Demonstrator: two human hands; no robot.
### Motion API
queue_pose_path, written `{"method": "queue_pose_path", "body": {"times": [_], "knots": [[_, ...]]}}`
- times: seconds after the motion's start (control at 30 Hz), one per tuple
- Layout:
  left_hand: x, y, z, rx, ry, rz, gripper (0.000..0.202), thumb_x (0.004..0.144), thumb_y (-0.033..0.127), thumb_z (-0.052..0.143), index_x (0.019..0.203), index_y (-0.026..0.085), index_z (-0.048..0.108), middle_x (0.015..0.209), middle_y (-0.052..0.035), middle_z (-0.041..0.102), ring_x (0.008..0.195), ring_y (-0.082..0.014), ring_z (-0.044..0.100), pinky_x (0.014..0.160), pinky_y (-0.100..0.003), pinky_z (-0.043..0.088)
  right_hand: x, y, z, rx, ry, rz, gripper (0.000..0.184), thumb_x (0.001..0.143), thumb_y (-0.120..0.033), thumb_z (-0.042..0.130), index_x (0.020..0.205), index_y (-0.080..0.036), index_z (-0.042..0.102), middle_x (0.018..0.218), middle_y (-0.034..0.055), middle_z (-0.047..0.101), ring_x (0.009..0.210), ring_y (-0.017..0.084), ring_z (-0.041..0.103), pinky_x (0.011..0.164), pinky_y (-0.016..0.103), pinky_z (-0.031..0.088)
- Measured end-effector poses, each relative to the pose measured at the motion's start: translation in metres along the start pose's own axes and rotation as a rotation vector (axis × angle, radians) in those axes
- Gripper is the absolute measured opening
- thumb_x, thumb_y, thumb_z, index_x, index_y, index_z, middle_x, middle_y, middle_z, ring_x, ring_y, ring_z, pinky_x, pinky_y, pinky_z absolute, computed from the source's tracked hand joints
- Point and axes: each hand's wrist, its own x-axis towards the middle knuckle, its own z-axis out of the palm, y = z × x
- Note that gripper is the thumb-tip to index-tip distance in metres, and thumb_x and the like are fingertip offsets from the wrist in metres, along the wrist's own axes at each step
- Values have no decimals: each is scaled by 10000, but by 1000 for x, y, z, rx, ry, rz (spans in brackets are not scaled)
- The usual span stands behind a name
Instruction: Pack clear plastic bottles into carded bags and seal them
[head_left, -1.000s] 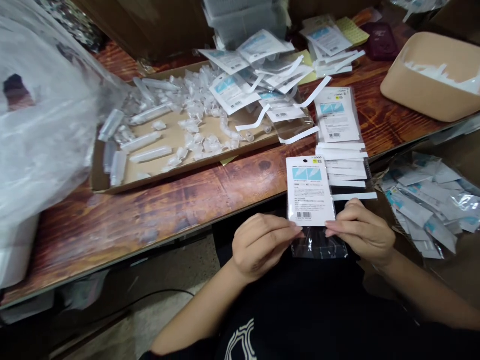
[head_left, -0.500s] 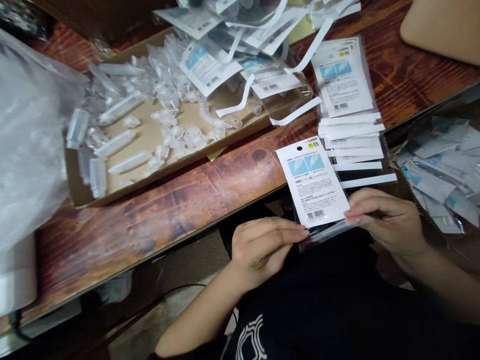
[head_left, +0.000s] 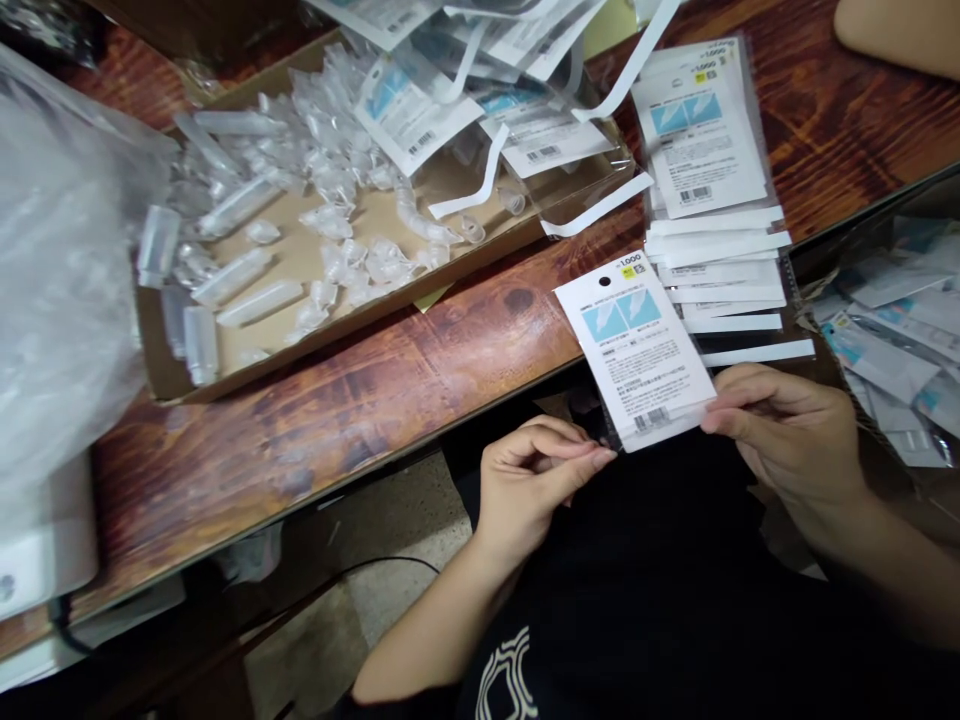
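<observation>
A clear plastic package with a white printed card (head_left: 641, 365) is held up at the table's front edge, barcode end toward me. My left hand (head_left: 532, 480) pinches its lower left corner between thumb and fingers. On the other side, my right hand (head_left: 787, 430) grips the lower right corner the same way. The package's bottom flap now lies folded flat over the barcode. Just behind it on the table, a stack of similar packages (head_left: 712, 180) lies fanned out, their white adhesive strips showing.
A shallow cardboard tray (head_left: 360, 310) holds many small translucent plastic nozzles and tubes. More carded bags (head_left: 420, 115) with loose white strips lie over its right end. A big cloudy plastic bag (head_left: 67, 260) stands at left. Finished-looking packages (head_left: 885, 360) are piled in a box at right.
The clear flap, which stuck out below the card, is now folded up over its lower end. Both hands stay at the corners; the whole view has shifted slightly.
</observation>
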Motion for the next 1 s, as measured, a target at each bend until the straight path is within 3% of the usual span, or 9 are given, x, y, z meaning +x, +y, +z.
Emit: {"method": "queue_pose_path", "body": {"times": [0.13, 0.3, 0.47, 0.53, 0.67, 0.73, 0.8, 1.0], "knots": [[1, -2, -2, -44, -10, -2, 127, 744, 226, 905, 803, 230, 793, 795, -6, 655, 629, -76, 613, 416, -112, 457, 3, -2, 1, 1, 37, 34, 149, 721, -342, 944, 754, -337, 799, 767, 7, 728, 716, 177, 683, 621, 325, 582], [5, -2, -6, 189, -178, 247, 241, 761, 265, 900, 981, 245, 804, 881, 2, 562, 649, -57, 541, 538, -164, 512, 2, 3, 2, 7, 14, 63, 131, 752, -327, 923, 765, -329, 792, 784, -5, 732, 724, 155, 686, 639, 300, 580], [9, -5, -3, 331, -158, 377, 181, 776, 266, 898, 936, 238, 817, 842, -9, 611, 697, -84, 579, 541, -167, 512, 1, 9, 1, -11, 31, 38, 138, 745, -277, 921, 751, -284, 784, 779, -7, 731, 744, 142, 688, 656, 267, 576], [9, -6, 0, 278, -140, 304, 125, 785, 243, 886, 887, 231, 815, 878, -26, 657, 759, -105, 641, 585, -183, 570, 1, 9, 1, -20, 34, 29, 140, 743, -273, 921, 746, -271, 781, 778, -5, 729, 739, 142, 685, 649, 264, 572], [7, -3, 5, 24, -150, -67, 68, 798, 257, 873, 825, 234, 815, 964, -40, 720, 767, -133, 711, 573, -237, 647, 0, 8, 2, -36, 19, 13, 132, 756, -250, 911, 756, -270, 781, 793, -7, 730, 754, 133, 683, 661, 253, 561], [7, -2, 5, -56, -135, -179, 67, 782, 254, 887, 792, 242, 821, 921, -27, 746, 735, -123, 717, 575, -229, 651, 1, 8, 1, -37, 13, 0, 133, 760, -236, 907, 762, -270, 779, 801, -8, 730, 764, 133, 684, 671, 254, 559], [7, -1, 5, -60, -104, -198, 77, 761, 245, 904, 752, 244, 827, 870, -22, 767, 719, -110, 717, 601, -209, 644, 1, 9, 0, -43, 4, -7, 129, 767, -224, 900, 770, -271, 781, 815, -8, 734, 775, 131, 688, 679, 252, 558], [10, -5, 8, 10, -13, -83, 108, 710, 252, 939, 703, 253, 831, 751, -22, 780, 657, -95, 704, 619, -185, 603, 2, 8, 2, -40, 12, -7, 144, 750, -238, 910, 755, -271, 770, 796, -4, 731, 758, 149, 685, 664, 278, 568]]}}
